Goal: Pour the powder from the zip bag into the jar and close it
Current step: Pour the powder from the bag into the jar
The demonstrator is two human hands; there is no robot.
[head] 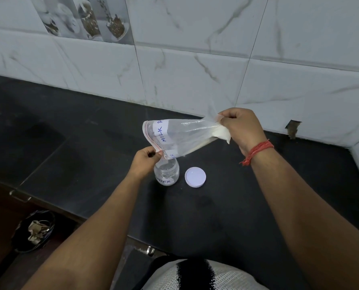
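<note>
A clear zip bag [180,136] with a "MILK" label hangs tilted above the black counter [226,206]. My right hand [240,127] pinches its bottom end, held higher, where white powder [221,132] is bunched. My left hand [146,162] grips the lower corner of the red-striped zip mouth, right over the open clear jar [167,173]. The jar stands upright with a handwritten label and a little white powder at its bottom. Its white lid [195,177] lies flat on the counter just to the right of the jar.
A marble-tiled wall [195,70] runs behind the counter, with a broken hole [292,128] at its base on the right. Below the counter's front edge on the left stands a dark bin [33,233] with scraps in it.
</note>
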